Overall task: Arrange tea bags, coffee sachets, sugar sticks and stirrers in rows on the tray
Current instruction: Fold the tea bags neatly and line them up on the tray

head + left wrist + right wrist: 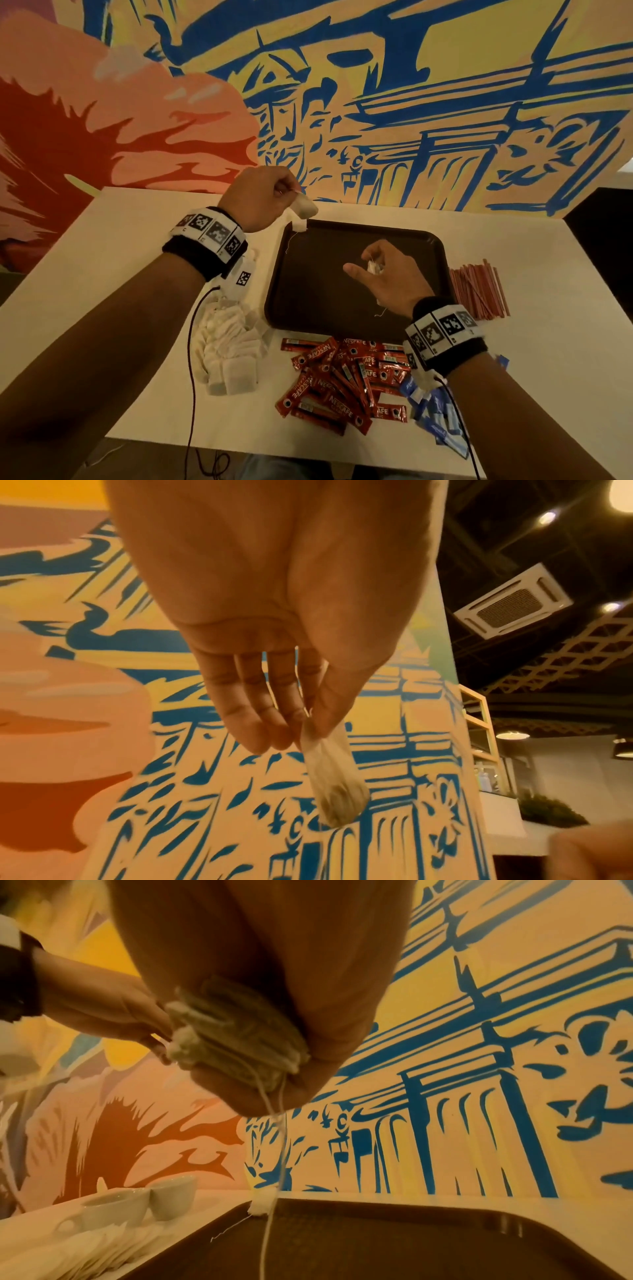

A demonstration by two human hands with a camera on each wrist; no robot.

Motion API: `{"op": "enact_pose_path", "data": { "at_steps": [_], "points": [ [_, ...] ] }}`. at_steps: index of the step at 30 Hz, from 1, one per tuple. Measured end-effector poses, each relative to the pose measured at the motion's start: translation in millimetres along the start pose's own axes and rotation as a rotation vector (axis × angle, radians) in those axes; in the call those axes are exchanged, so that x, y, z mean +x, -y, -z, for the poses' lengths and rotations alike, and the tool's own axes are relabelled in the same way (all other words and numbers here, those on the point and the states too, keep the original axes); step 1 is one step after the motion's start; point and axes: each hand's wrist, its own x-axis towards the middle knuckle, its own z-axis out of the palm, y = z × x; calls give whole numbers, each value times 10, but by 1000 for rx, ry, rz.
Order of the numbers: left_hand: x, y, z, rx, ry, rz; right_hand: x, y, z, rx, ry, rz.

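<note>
Nearest in the head view: pile of red coffee sachets (pixel 346 377) on the white table (pixel 534 274), just in front of the tray's near edge. Blue sugar sticks (pixel 436 414) lie to their right, partly under the right wrist. Heap of loose tea bags (pixel 227 346) sits left of the tray, under the left forearm. Red stirrers (pixel 478 291) are bunched just off the tray's right edge.

The dark brown tray (pixel 308 294) lies mid-table, mostly bare. One small tea bag tag (pixel 298 226) sits at its far-left corner with a thread trailing onto the tray.

Only the right wrist view shows two white cups (pixel 137 1207) on the table left of the tray, and the bundle's strings hanging down toward the tray (pixel 411 1240). Only the left wrist view shows the ceiling: dark, with spot lights and an AC vent (pixel 510 601), plus a wooden shelf unit (pixel 476 723) at the mural's right end.

Behind the table stands a wall mural (pixel 376 102) in blue, yellow and orange-red.

Right hand (pixel 387 274) hovers over the tray centre, fingers curled around a small bundle of tea bags (pixel 232 1031), thumb sticking out to the left. Left hand (pixel 263 197) is raised above the tray's far-left corner; thumb and fingertips pinch the top of a single tea bag (pixel 334 780), which hangs down from them, the other fingers (pixel 240 710) loosely extended.
</note>
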Motion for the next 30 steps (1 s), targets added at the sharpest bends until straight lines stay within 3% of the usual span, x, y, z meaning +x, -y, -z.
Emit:
{"op": "enact_pose_path", "data": {
  "at_steps": [3, 7, 14, 25, 30],
  "points": [
    [224, 294, -275, 51, 62, 116, 69, -87, -91, -69, 51, -16],
    [382, 622, -752, 166, 253, 231, 150, -180, -194, -106, 110, -46],
    [633, 951, -1347, 209, 476, 282, 393, -274, -271, -133, 207, -66],
    [1162, 1213, -1573, 227, 455, 257, 693, -307, -319, -83, 231, -85],
    [1086, 1258, -1592, 197, 300, 337, 705, -299, -314, -58, 210, -63]
  ]
}}
